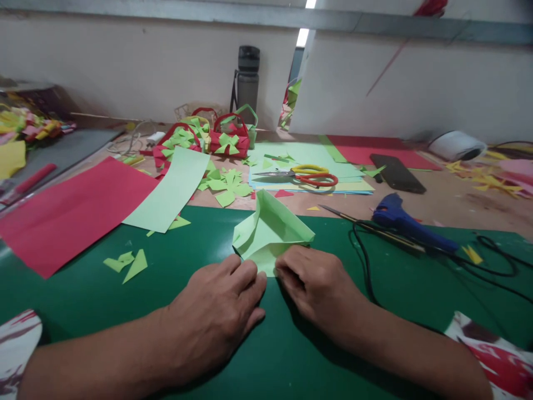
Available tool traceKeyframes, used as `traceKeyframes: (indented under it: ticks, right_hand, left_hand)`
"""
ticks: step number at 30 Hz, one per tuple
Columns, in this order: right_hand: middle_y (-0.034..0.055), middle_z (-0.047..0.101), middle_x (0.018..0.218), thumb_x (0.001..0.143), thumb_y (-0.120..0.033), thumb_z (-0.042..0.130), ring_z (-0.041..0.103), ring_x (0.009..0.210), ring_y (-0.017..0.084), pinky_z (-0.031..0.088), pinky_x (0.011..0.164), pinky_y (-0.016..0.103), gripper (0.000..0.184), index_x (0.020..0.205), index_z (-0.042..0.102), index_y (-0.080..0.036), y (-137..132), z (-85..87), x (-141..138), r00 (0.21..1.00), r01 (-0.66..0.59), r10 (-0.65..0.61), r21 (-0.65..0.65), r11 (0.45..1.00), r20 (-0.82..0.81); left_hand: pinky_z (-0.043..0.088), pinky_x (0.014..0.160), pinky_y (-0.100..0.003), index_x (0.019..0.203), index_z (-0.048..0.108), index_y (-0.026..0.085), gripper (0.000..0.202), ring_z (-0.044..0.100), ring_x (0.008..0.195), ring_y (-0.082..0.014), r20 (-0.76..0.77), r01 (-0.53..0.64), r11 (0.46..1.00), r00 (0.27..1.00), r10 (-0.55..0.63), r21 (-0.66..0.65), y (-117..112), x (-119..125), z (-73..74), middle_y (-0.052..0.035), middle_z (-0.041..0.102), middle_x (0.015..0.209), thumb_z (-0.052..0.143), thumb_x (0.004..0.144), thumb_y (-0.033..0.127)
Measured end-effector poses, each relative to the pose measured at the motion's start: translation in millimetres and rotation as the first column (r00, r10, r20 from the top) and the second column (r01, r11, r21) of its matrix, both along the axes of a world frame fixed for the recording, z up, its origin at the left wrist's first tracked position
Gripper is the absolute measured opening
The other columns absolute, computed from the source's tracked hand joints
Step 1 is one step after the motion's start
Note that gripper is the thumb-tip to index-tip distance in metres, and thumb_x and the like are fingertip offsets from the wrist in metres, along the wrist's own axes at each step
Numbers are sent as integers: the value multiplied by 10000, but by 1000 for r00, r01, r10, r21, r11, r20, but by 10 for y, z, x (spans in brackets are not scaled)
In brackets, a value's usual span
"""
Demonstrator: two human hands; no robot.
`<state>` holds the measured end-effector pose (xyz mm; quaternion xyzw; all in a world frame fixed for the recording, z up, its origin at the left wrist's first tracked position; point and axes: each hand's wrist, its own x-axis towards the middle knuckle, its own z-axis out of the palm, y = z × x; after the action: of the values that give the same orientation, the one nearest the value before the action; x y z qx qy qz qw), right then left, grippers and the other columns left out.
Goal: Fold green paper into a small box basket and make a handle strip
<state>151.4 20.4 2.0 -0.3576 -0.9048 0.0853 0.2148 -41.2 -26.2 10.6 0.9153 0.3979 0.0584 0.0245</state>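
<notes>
A folded light green paper piece [270, 230] lies on the dark green cutting mat [175, 266], its flaps standing up. My left hand [216, 311] has its fingers curled together and pinches the paper's near left corner. My right hand [316, 286] is closed too, its fingertips pressing the paper's near right edge. Both hands rest on the mat, almost touching each other.
A red sheet [70, 211] and a pale green sheet [172, 189] lie at left, with green scraps [127, 264]. Scissors [303, 175] sit on stacked paper behind. A blue glue gun [406, 222] with black cord lies at right, beside a phone [395, 172]. Paper baskets [229, 139] and a bottle [249, 78] stand farther back.
</notes>
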Motion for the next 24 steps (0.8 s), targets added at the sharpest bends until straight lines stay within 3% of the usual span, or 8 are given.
traceKeyframes:
  ticks: [4,8,15,19,24]
  right_hand:
    - [55,579,747,905,-85,366,508,691,156,377,620,272,237,907,598,-133,1,-21,197,983,-181,183,89,979,-16]
    - [75,570,813,929,-101,291,479,696,175,386,614,300,356,1194,528,-123,8,48,232,927,-361,335,162,918,169]
    - [99,547,791,899,-129,374,437,674,195,398,588,336,286,1064,592,-46,12,112,181,892,-401,343,165,901,295]
    - [103,552,803,899,-126,391,457,709,200,406,610,339,278,1082,580,-38,1,78,229,874,-422,325,232,877,360]
    - [102,558,804,911,-129,385,465,725,196,423,623,330,260,1043,592,-43,3,80,245,862,-440,346,209,873,370]
  left_hand:
    - [428,609,-361,1052,514,149,196,449,770,-223,11,-1,1000,1000,0,31,-3,-5,-16,-63,522,900,452,914,273]
    - [413,586,-352,1001,528,155,162,442,744,-218,6,-1,999,1000,0,42,-5,-1,-33,-53,517,863,467,907,270]
    - [400,597,-350,1021,538,135,195,429,721,-207,26,28,996,999,-30,80,-5,-22,-28,-48,517,845,452,920,278]
    - [382,586,-349,1004,546,142,190,416,700,-200,57,39,995,997,-45,95,-3,-42,-42,-40,517,830,406,941,254]
    - [390,615,-345,997,549,156,206,416,711,-192,92,38,997,995,-44,69,-9,-78,-69,-49,534,869,368,957,246]
